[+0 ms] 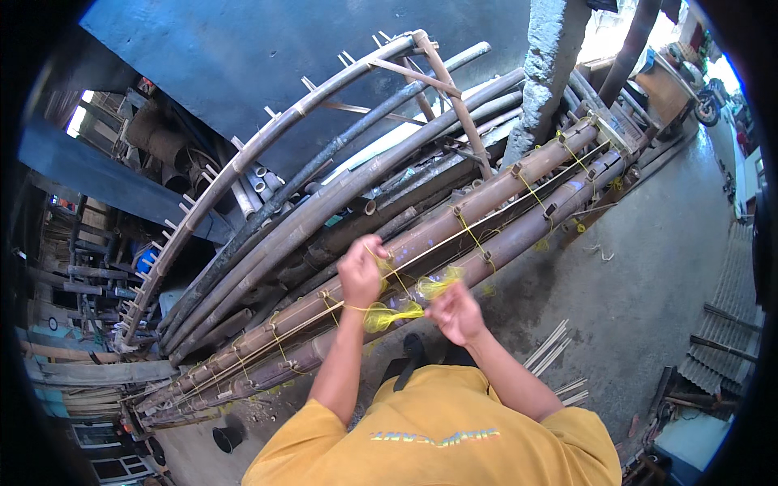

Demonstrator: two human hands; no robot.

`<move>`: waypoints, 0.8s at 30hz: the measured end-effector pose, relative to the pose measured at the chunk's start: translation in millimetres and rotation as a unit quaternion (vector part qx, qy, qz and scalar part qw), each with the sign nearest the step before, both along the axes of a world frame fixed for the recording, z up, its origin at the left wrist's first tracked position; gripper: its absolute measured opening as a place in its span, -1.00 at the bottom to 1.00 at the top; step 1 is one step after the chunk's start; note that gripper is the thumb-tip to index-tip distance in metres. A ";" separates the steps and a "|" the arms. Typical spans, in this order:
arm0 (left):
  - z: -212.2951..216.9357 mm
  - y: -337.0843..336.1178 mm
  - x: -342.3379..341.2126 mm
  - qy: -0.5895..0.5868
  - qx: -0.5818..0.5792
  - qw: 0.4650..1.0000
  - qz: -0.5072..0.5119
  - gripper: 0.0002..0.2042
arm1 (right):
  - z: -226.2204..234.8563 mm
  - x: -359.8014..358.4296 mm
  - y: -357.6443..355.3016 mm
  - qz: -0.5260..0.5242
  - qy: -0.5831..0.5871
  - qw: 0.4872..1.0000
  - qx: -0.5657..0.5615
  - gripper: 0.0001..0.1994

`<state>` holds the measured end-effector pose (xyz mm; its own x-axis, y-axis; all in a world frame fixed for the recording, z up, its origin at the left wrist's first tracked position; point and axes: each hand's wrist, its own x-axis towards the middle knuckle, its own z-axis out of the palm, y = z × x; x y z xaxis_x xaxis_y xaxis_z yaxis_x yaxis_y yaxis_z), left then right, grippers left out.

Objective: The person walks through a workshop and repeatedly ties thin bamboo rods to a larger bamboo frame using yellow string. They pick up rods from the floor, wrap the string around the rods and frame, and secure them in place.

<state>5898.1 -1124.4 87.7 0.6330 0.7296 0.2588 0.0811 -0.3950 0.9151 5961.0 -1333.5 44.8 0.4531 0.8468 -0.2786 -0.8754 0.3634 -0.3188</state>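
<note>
A long rack of thick brown bamboo poles (454,235) lies in front of me, bound at intervals with yellow string (474,235). My left hand (361,271) is closed on a strand of that yellow string right over a pole. My right hand (456,313) pinches a frayed bundle of the same yellow string (395,314), which stretches between both hands just in front of the poles. My yellow shirt fills the bottom of the view.
A bamboo ladder (243,158) and grey pipes (340,174) lean behind the poles against a blue wall. A concrete pillar (541,73) stands at upper right. Thin bamboo strips (551,344) lie on the concrete floor to my right. A motorbike (711,101) is parked far right.
</note>
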 end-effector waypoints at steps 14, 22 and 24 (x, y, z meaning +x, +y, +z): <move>30.6 152.4 -17.4 0.247 -0.166 0.912 -0.281 -0.66 | -54.6 -79.1 -25.3 -0.114 0.187 0.953 -0.211 -0.57; 50.4 114.5 -170.3 0.479 0.154 0.821 -0.270 -0.68 | -39.2 -209.0 60.7 0.161 0.114 0.966 -0.167 -0.57; -25.5 82.7 -207.3 0.396 0.160 0.884 -0.192 -0.69 | -30.0 -218.0 95.9 -0.148 0.117 0.961 -0.203 -0.65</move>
